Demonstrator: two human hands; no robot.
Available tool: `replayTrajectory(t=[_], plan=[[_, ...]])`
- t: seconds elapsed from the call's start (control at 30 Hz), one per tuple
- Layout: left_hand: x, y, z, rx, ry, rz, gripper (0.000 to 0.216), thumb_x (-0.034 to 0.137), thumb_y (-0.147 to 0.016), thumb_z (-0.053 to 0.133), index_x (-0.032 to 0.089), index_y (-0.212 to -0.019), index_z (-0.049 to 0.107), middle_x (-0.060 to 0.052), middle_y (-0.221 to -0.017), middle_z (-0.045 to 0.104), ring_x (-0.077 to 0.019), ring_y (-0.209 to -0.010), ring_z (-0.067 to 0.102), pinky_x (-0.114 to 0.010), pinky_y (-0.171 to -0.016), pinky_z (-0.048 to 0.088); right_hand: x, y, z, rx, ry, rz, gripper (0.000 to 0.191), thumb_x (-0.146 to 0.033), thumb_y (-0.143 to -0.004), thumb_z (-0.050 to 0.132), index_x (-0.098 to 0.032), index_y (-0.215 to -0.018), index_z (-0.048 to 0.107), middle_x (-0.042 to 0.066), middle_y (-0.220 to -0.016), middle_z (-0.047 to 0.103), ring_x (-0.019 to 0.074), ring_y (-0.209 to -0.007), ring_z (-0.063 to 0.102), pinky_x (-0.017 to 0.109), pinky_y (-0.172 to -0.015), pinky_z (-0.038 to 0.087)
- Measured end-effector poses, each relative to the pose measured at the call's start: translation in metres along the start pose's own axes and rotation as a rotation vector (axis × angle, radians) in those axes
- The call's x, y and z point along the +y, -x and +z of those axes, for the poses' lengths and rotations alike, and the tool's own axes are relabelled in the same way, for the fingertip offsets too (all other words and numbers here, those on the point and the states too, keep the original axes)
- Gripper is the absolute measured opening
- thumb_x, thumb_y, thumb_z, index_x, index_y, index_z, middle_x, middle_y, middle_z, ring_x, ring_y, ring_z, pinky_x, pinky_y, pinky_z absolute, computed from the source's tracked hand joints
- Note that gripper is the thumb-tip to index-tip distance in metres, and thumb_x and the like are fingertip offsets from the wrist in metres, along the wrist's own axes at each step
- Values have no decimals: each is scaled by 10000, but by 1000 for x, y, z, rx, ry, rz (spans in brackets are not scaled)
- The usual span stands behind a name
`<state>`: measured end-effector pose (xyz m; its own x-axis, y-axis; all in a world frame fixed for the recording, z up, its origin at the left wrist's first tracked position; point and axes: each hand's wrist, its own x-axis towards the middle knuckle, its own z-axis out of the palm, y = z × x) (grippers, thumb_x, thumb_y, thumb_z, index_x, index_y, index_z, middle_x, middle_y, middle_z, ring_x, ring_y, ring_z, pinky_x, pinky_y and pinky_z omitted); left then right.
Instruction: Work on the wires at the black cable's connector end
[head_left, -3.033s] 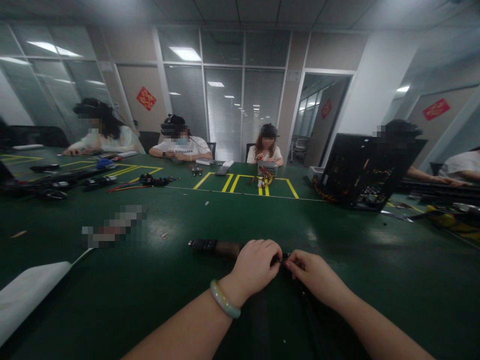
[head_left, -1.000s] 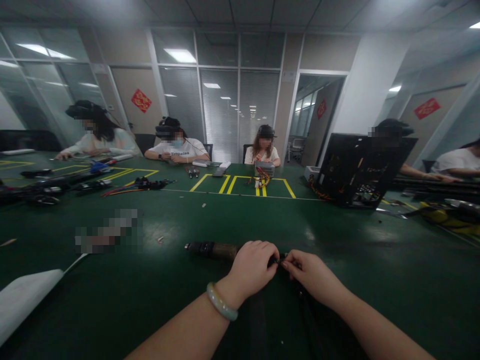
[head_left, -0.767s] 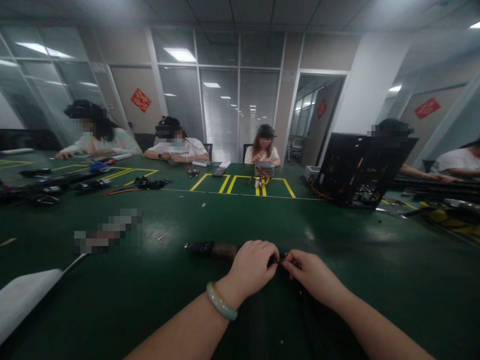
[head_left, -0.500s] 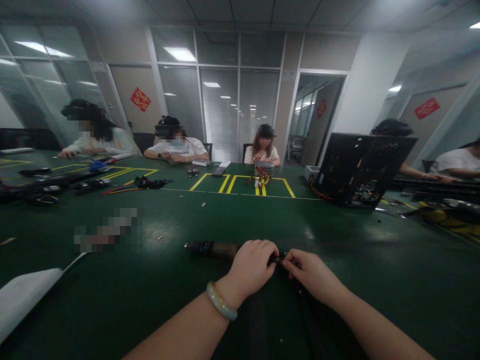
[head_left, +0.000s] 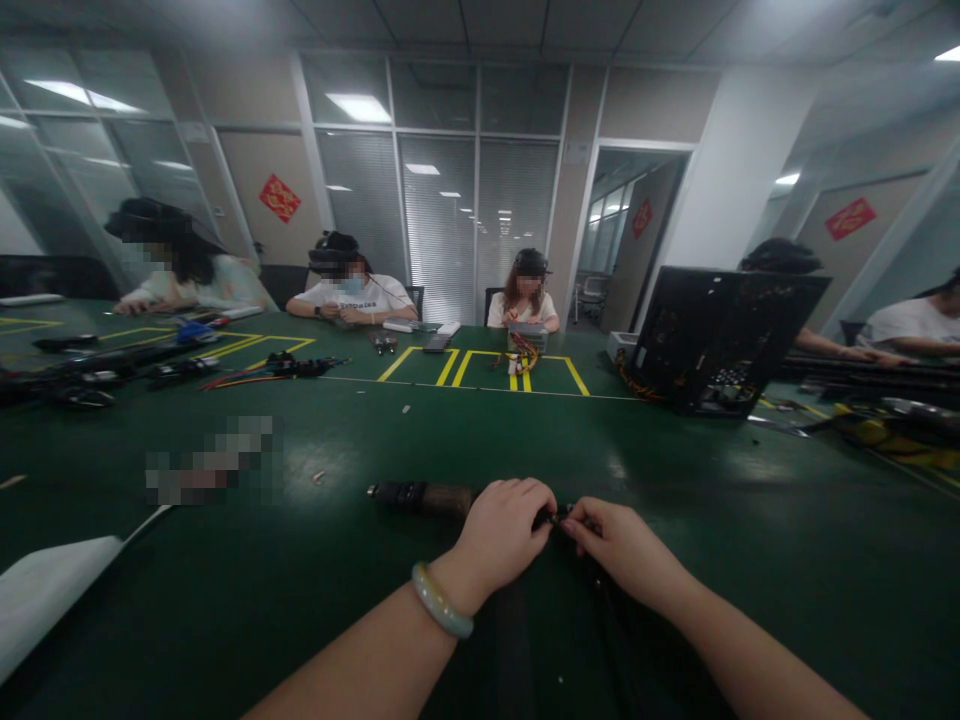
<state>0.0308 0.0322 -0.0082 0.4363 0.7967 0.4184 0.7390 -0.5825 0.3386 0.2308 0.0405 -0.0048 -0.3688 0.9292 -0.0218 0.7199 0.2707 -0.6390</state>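
A dark, tube-shaped electric screwdriver (head_left: 442, 500) lies on the green table with its metal tip pointing left. My left hand (head_left: 502, 530) is closed around its rear part, which the fingers largely hide. My right hand (head_left: 619, 545) pinches a small dark cord plug at the tool's rear end, close to the left fingertips. A small brassy part (head_left: 556, 518) shows between the two hands. Below my right hand a black cord (head_left: 609, 615) runs down toward the front edge, hard to make out against the dark table.
A black computer case (head_left: 731, 340) stands at the right. Cable bundles (head_left: 292, 366) and dark parts (head_left: 75, 375) lie at the left. Yellow tape (head_left: 394, 365) marks the far side, where several people sit. A white sheet (head_left: 52, 600) is at the near left.
Almost nothing differs. My right fingers have shifted very slightly left at the plug, while the screwdriver and my left hand stay in place.
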Motion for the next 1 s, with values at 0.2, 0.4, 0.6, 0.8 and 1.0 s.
replayTrajectory(t=[0.2, 0.4, 0.6, 0.8, 1.0], plan=[[0, 0, 1, 4, -11, -20, 137, 187, -829, 650, 217, -935, 569, 14, -973, 620, -184, -933, 578, -325, -841, 428, 0, 0, 0, 14, 5, -17, 231, -365, -945, 515, -215, -834, 652, -16, -718, 688, 143, -623, 609, 222, -534, 368], [-1, 0, 0, 6, 10, 11, 103, 202, -843, 644, 223, -927, 589, 18, -982, 629, -181, -929, 582, -328, -842, 421, 0, 0, 0, 12, -16, -26, 224, -363, -943, 524, -218, -831, 651, -21, -718, 689, 142, -626, 612, 218, -537, 377], [-1, 0, 0, 10, 16, 25, 105, 174, -840, 634, 218, -928, 597, 13, -986, 637, -187, -937, 581, -337, -850, 418, 3, -2, 1, 5, -11, -25, 217, -369, -945, 525, -218, -860, 657, -18, -728, 695, 146, -638, 623, 220, -545, 382], [-2, 0, 1, 9, 10, 25, 110, 170, -835, 629, 218, -928, 596, 13, -965, 638, -188, -917, 578, -344, -828, 419, 0, -1, 0, 0, -5, -12, 199, -351, -939, 532, -218, -862, 659, -18, -724, 697, 145, -634, 626, 220, -542, 380], [-1, 0, 1, 7, -3, 24, 96, 180, -837, 623, 215, -923, 596, 11, -958, 637, -187, -909, 578, -342, -824, 417, 3, -1, 1, -5, -13, -21, 197, -359, -940, 531, -223, -874, 658, -20, -732, 699, 146, -639, 628, 221, -545, 383]])
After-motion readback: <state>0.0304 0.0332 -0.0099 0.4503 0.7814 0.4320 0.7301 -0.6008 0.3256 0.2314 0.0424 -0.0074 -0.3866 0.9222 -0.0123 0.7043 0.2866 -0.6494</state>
